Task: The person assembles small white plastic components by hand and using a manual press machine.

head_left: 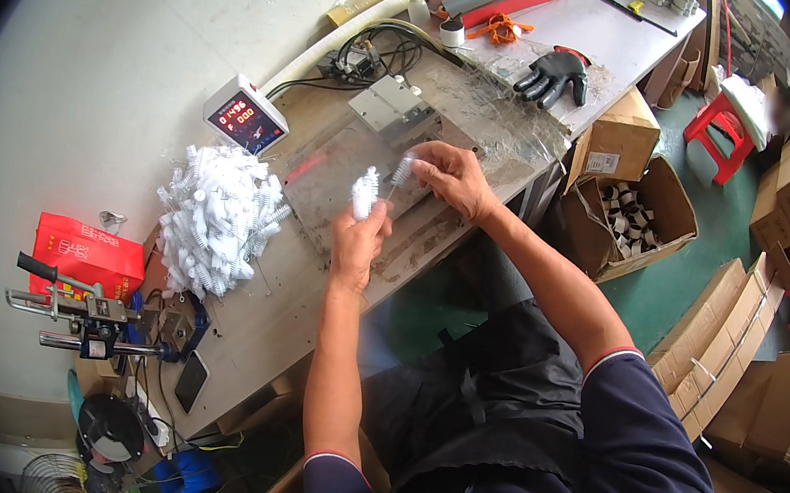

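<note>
My left hand (356, 242) is closed around a small bunch of white bristle brushes (364, 189), their heads standing up above the fingers. To its right, my right hand (453, 181) pinches one small brush (403, 170) with white bristles and a thin stem. Both hands are over the workbench, in front of a metal fixture block (391, 106). A large heap of similar white brushes (220, 220) lies on the bench to the left of my left hand.
A counter box with a lit display (246, 115) stands behind the heap. Left are a red bag (87, 255), a lever clamp (103, 325) and a phone (191, 382). A black glove (555, 77) lies at the far right. Beside the bench stands a carton of short rings (662, 257).
</note>
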Motion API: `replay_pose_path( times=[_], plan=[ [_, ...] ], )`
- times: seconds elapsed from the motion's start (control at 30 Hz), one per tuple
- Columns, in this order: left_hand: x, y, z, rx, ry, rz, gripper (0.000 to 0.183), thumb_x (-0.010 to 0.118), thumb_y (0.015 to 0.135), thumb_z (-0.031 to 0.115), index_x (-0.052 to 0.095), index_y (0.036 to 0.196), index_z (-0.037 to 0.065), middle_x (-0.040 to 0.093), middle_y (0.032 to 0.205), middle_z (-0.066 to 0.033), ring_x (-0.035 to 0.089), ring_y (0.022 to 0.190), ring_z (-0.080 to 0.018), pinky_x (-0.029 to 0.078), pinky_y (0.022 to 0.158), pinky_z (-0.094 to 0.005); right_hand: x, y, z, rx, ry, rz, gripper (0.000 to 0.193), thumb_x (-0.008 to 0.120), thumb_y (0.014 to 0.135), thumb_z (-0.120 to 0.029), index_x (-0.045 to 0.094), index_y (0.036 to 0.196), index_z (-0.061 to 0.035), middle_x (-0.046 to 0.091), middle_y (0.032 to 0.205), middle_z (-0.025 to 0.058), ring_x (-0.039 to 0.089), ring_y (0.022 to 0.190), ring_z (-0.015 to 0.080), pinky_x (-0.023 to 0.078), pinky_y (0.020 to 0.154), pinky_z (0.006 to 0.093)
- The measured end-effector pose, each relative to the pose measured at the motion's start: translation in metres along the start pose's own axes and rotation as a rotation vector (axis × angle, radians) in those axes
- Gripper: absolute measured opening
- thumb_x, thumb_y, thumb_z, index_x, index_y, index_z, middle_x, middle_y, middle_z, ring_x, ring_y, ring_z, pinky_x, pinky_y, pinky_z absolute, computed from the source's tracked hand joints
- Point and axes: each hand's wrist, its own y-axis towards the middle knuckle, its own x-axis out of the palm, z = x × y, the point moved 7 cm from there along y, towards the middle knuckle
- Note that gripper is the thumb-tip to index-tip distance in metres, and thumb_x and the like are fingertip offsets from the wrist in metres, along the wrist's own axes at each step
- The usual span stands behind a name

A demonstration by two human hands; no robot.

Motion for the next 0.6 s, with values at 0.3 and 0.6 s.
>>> replay_pose_path(
  times=[0.3,0.6],
  plan=[
    [0.004,0.008,-0.012,0.059,0.180,-0.019,0.019,0.064,0.101,0.023,0.069,0.095,0.005,0.059,0.068,0.0035,0.048,0.052,-0.0054,0.035,0.047,-0.0256,0.000,0.009,0.020,0.108,-0.002,-0.026,0.018,0.070,0.095,-0.018,0.072,0.099,-0.0001,0.066,0.075,0.0023,0.056,0.066,0.0088,0.046,0.059,0.0272],
    [0.042,0.023,-0.005,0.329,0.379,0.080,0.018,0.066,0.096,0.017,0.061,0.103,0.001,0.068,0.077,-0.0194,0.070,0.074,-0.0371,0.052,0.068,-0.0462,0.003,0.007,0.027,-0.012,-0.135,-0.155,0.020,0.067,0.097,-0.017,0.065,0.089,0.0011,0.056,0.073,-0.0031,0.048,0.069,0.0049,0.039,0.059,0.0253]
  ],
)
